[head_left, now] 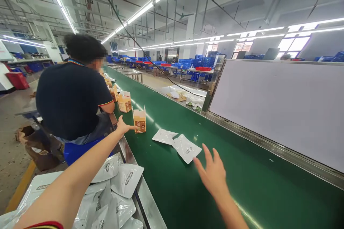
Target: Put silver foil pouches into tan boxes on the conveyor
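Left hand (123, 127) reaches, fingers loose, touching nothing, just short of an open orange carton (139, 120); right hand (212, 172) hovers spread wide near two silver pouches (177, 143).

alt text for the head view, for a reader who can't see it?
Over a green conveyor belt, the person's left hand reaches to an open orange carton, and the right hand spreads open near two white pouches. More pouches lie piled beside the belt; a co-worker sits ahead.

Left hand (123, 127) reaching open carton (139, 120); right hand (213, 175) near pouches (177, 143).
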`<state>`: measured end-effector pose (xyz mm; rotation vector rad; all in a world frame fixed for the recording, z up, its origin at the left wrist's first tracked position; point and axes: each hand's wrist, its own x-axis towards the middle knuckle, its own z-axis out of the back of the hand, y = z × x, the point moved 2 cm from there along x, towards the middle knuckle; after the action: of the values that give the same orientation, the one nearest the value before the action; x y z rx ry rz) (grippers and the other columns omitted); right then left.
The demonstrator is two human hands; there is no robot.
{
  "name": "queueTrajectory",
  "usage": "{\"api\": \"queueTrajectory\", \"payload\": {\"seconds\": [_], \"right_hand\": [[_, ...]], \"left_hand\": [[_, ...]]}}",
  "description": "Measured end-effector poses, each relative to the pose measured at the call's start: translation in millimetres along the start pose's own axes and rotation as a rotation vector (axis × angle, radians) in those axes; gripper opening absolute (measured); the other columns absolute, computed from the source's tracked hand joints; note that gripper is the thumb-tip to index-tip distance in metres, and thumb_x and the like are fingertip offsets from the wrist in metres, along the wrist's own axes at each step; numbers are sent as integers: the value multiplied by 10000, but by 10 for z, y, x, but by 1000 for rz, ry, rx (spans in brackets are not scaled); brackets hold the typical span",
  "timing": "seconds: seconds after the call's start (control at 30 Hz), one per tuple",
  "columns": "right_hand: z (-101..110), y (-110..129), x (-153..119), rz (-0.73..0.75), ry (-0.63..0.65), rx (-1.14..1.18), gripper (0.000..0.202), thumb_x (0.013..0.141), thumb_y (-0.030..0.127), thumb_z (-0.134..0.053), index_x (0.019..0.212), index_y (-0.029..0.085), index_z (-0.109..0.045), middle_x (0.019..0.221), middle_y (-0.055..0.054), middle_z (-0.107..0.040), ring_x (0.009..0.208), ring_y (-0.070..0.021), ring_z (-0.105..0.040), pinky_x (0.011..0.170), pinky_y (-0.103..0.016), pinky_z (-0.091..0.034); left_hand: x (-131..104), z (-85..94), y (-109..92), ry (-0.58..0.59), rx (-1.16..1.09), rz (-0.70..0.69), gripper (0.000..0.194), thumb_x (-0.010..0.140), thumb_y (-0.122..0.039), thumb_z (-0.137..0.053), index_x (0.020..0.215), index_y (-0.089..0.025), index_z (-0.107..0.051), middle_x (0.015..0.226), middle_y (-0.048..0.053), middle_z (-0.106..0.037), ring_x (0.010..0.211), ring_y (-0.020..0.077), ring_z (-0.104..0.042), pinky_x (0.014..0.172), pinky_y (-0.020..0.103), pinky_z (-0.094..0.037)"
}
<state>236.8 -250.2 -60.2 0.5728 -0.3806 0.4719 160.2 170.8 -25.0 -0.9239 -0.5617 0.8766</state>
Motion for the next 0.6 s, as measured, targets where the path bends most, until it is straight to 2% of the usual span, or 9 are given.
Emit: {"api": "queueTrajectory", "payload": {"seconds": [0.07, 0.13, 0.17, 0.23, 0.33, 0.43, 0.5, 0.53, 0.6], "right_hand": [[-400, 170, 150, -48, 42, -57, 606, 893, 542, -394, 1335, 130, -438, 1318, -285, -396, 1169, -398, -470, 825, -646, -407], [-677, 233, 228, -47, 63, -42, 540, 892, 463, -415, 1273, 90, -500, 1253, -304, -454, 1109, -389, -523, 799, -629, -425], [-748, 210, 245, -41, 76, -25, 476, 893, 406, -412, 1225, 90, -542, 1220, -286, -495, 1087, -363, -547, 809, -590, -444], [-751, 60, 258, -51, 104, 22, 375, 881, 329, -406, 1118, 123, -612, 1127, -212, -590, 1027, -299, -594, 813, -479, -488], [-478, -306, 261, -168, 128, 79, 289, 832, 342, -459, 1006, 193, -635, 917, -91, -688, 775, -238, -658, 650, -359, -537], [-7, -536, 237, -333, 87, 81, 239, 761, 384, -542, 922, 233, -634, 866, -50, -697, 681, -247, -639, 547, -352, -514], [324, -488, 197, -445, 13, 117, 254, 734, 435, -583, 905, 255, -639, 902, -47, -682, 688, -253, -622, 535, -355, -492], [476, -398, 175, -468, -70, 152, 275, 730, 460, -595, 911, 258, -641, 917, -52, -669, 692, -250, -612, 528, -349, -477], [718, -112, 135, -364, -312, 240, 289, 740, 475, -610, 900, 237, -641, 944, -78, -626, 747, -247, -592, 528, -333, -450]], "left_hand": [[106, -129, -44, 17, -60, -19, 1216, 455, -244, -863, 1399, -161, -101, 1469, 215, -199, 1371, 332, -218, 1110, 456, -259], [176, -256, -60, 42, -118, -32, 1229, 439, -185, -861, 1400, -170, -96, 1460, 204, -222, 1363, 323, -239, 1108, 447, -270], [199, -320, -56, 57, -144, -34, 1214, 436, -161, -855, 1394, -170, -108, 1440, 199, -259, 1347, 321, -274, 1091, 443, -301], [220, -448, -34, 99, -187, -38, 1132, 444, -120, -833, 1362, -169, -171, 1356, 172, -384, 1275, 309, -391, 1029, 428, -388], [194, -611, -18, 185, -226, -61, 911, 495, -82, -773, 1264, -151, -290, 1142, 107, -547, 1084, 265, -558, 909, 398, -484], [72, -679, -101, 252, -226, -131, 752, 498, -68, -736, 1152, -129, -367, 1038, 89, -573, 1014, 256, -588, 900, 399, -488], [-104, -674, -229, 289, -212, -222, 712, 465, -79, -744, 1089, -140, -406, 1044, 83, -558, 1052, 267, -563, 939, 404, -463], [-228, -667, -307, 314, -205, -276, 704, 448, -93, -752, 1068, -150, -423, 1057, 78, -548, 1070, 272, -549, 950, 403, -456], [-547, -650, -474, 366, -187, -383, 716, 417, -129, -775, 1054, -168, -451, 1093, 71, -522, 1095, 281, -522, 961, 406, -445]]}}
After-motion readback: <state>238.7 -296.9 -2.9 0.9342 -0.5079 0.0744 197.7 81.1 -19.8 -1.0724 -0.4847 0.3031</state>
